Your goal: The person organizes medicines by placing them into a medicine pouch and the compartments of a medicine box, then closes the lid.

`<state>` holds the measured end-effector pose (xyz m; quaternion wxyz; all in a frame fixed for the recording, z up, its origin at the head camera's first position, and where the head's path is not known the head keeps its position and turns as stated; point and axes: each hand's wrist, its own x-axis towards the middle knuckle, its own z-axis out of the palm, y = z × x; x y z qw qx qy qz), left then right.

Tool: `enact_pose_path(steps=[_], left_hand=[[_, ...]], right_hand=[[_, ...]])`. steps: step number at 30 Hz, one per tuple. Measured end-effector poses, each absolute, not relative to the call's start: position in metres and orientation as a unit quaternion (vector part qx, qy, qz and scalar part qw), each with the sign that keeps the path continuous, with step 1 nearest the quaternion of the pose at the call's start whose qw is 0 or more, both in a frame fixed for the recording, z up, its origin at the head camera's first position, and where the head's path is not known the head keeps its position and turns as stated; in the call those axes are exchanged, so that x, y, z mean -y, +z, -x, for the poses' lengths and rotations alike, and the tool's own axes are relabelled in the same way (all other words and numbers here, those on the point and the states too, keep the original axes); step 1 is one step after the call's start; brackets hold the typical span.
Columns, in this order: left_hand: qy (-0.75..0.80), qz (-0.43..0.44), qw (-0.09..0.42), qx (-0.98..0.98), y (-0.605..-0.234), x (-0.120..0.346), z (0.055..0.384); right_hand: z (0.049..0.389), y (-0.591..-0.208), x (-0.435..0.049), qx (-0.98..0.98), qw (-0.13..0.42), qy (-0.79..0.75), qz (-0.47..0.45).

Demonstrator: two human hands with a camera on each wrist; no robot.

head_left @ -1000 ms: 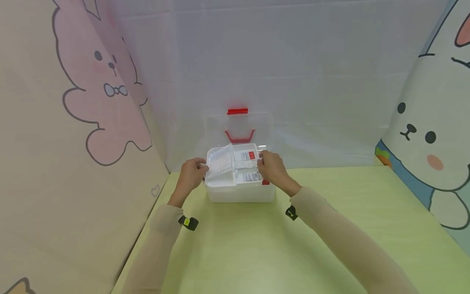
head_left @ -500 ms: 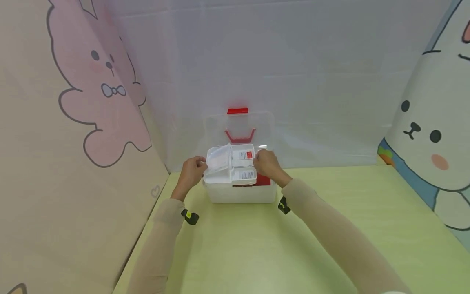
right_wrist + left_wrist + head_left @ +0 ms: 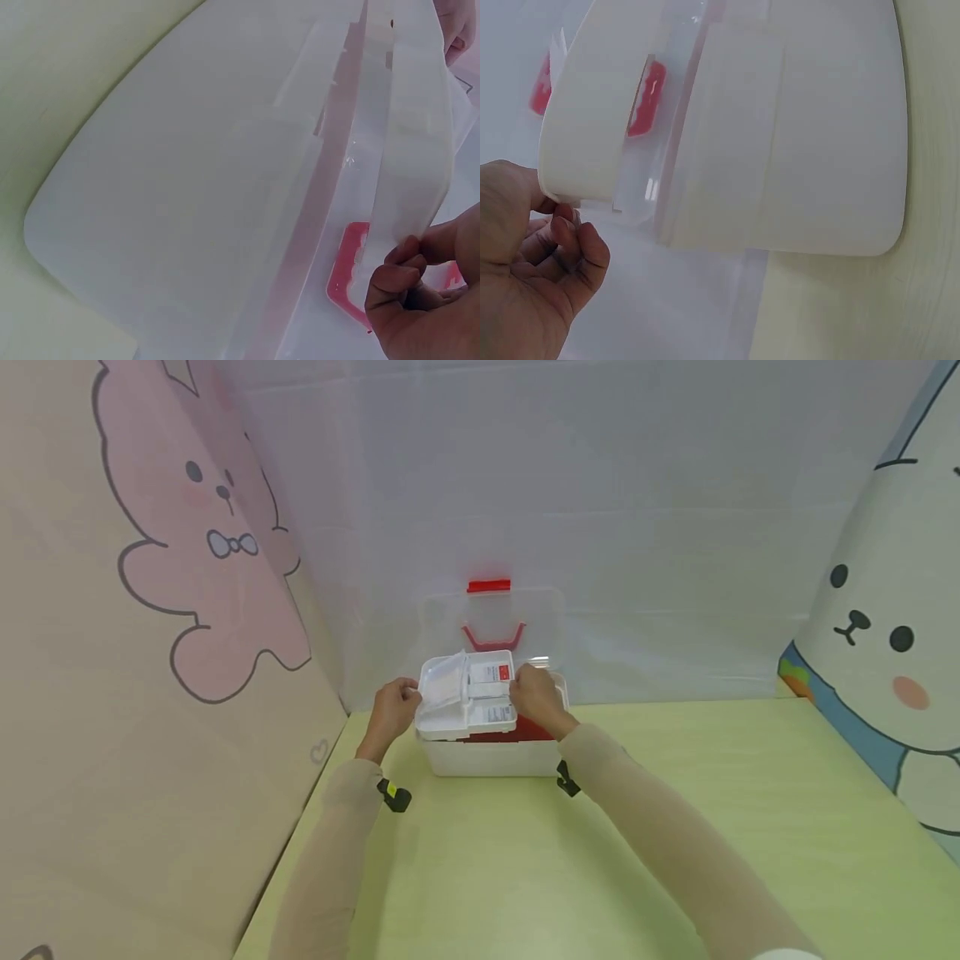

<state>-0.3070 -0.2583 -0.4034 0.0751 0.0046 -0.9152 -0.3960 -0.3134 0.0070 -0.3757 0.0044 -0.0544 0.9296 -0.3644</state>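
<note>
A white plastic tray (image 3: 442, 724) with compartments is raised over the left part of a white storage box (image 3: 487, 762). My left hand (image 3: 392, 714) pinches the tray's left edge; in the left wrist view, the thumb and fingers meet at its corner. At the opposite end, my right hand (image 3: 542, 700) grips the right edge between thumb and curled fingers, also seen in the right wrist view. White printed packets (image 3: 491, 673) lie in the tray's right compartments, and its left compartment has a translucent flap (image 3: 442, 681). Below the tray, dark red shows inside the box.
The box's clear lid (image 3: 442, 618) stands raised at the back, with a red handle (image 3: 493, 645) and red latch (image 3: 489, 586). Behind it hangs a pale curtain (image 3: 637, 527). The box rests on a light green table (image 3: 487, 860), with a cartoon-printed wall panel (image 3: 217, 610) at left.
The tray has moved left and up out of the box, with the right hand travelling left along with it. More of the red interior and the box's right rim now show.
</note>
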Motion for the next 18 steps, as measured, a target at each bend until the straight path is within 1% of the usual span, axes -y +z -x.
enact_pose_path(steps=[7, 11, 18], left_hand=[[-0.371, -0.005, 0.069, 0.926, -0.416, 0.261, 0.311], [-0.364, -0.004, 0.077, 0.928, -0.421, 0.26, 0.312], [-0.356, 0.0, 0.084, 0.931, -0.421, 0.259, 0.315]], right_hand=[[0.313, -0.391, 0.001, -0.926, -0.002, -0.373, 0.058], [0.314, -0.4, 0.004, -0.917, -0.006, -0.393, 0.068], [0.318, -0.403, 0.004, -0.917, -0.02, -0.394, 0.065]])
